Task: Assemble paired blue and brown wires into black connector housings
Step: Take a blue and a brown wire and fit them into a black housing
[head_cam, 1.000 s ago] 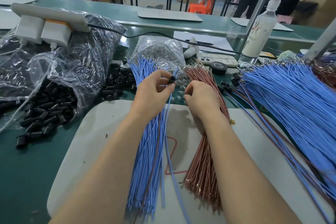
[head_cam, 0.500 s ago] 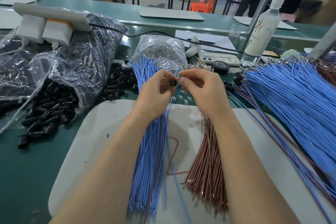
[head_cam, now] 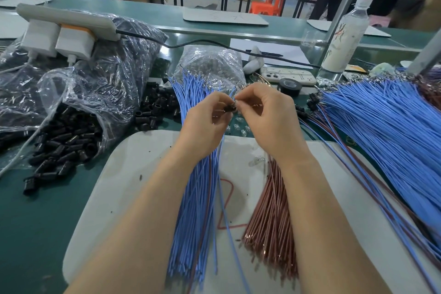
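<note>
Head view.
1. Black connector housing [head_cam: 230, 108]: centre of the bench, pinched in the fingertips of the left hand [head_cam: 205, 124].
2. Right hand [head_cam: 269, 117]: at three o'clock of the housing, fingers curled, nipping what looks like a wire terminal [head_cam: 237, 101] at the housing's mouth. The wire's colour cannot be told.
3. Blue wires [head_cam: 193, 198]: fanned on the white mat [head_cam: 124, 174] at six o'clock.
4. Brown wires [head_cam: 272, 222]: on the mat at five o'clock.
5. Loose housings [head_cam: 64, 141]: heaped at nine o'clock.

Handling, by my judgement: the housing is light, rigid and small enough to slip, so grip it by its sides. The wires are limp, so hold them just behind the terminal or they will buckle.
</note>
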Motion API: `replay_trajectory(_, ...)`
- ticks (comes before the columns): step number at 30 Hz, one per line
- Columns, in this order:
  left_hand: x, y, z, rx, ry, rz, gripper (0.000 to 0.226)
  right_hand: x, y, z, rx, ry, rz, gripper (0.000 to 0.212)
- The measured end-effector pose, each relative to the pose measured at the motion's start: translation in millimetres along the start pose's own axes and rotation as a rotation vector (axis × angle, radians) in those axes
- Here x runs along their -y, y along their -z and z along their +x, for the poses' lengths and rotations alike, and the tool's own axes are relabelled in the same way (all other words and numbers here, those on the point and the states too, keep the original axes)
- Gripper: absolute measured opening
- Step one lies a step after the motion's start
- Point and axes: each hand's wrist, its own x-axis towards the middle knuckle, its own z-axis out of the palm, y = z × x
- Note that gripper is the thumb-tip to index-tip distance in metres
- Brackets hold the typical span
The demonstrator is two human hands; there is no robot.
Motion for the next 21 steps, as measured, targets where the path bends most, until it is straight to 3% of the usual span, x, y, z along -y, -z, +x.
replay_trajectory(10, -0.2, -1.9, -2.1, -0.034, -0.155, 0.298, 0.018, 2.5, 9.1, 0.3, -0.017, -0.069, -0.030, 0.008)
replay_trajectory(17, -1.1, -0.9, -4.2, -0.001, -0.180, 0.227, 0.018, -0.2, 13.3, 0.9, 0.041, -0.148, 0.032, 0.010)
replay_trajectory(21, 0.0, -2.5, -2.6, 0.001, -0.146, 0.097, 0.012, -3.5, 16.6, 1.6, 0.024, -0.228, 0.245, 0.010)
